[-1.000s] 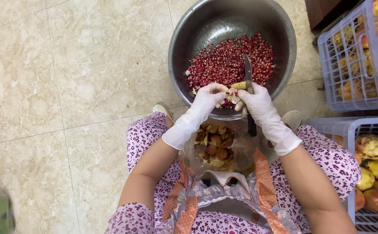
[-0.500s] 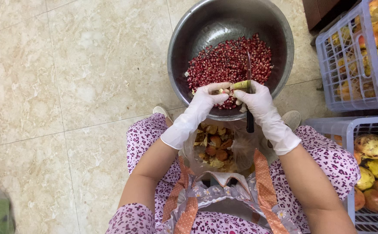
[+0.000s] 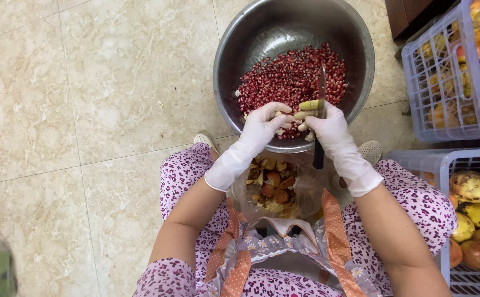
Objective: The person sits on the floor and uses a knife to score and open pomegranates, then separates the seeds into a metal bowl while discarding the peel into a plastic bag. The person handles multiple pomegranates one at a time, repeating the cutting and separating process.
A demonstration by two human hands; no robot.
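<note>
**Peel piece lifted up over the bowl of red seeds**

Both hands have moved a little closer together since the earlier pictures, and the knife blade that leaned to one side a second ago now stands nearly straight up and down. That looks like the cutting has stopped for now and the hands are working the piece of fruit instead.

The left hand (image 3: 263, 122) wears a white glove. Its fingers are curled in and pressed on a pale bit of pomegranate skin, right at the near edge of the metal bowl (image 3: 230, 66). The right hand (image 3: 328, 127) is gloved too. Its thumb and first fingers pinch a yellow-green piece of peel (image 3: 310, 104), which sticks out just above the fingertips. The same hand also grips the knife (image 3: 321, 118); the dark handle pokes down below the palm and the thin blade points up over the seeds.

The red seeds (image 3: 289, 80) lie in a heap inside the bowl, just past both sets of fingers. I think loose seeds would drop straight onto that heap.

Below the hands a clear bag (image 3: 300, 190) sits between the knees with brown and yellow peel scraps in it. Crates of whole pomegranates (image 3: 471, 187) stand on the right.
</note>
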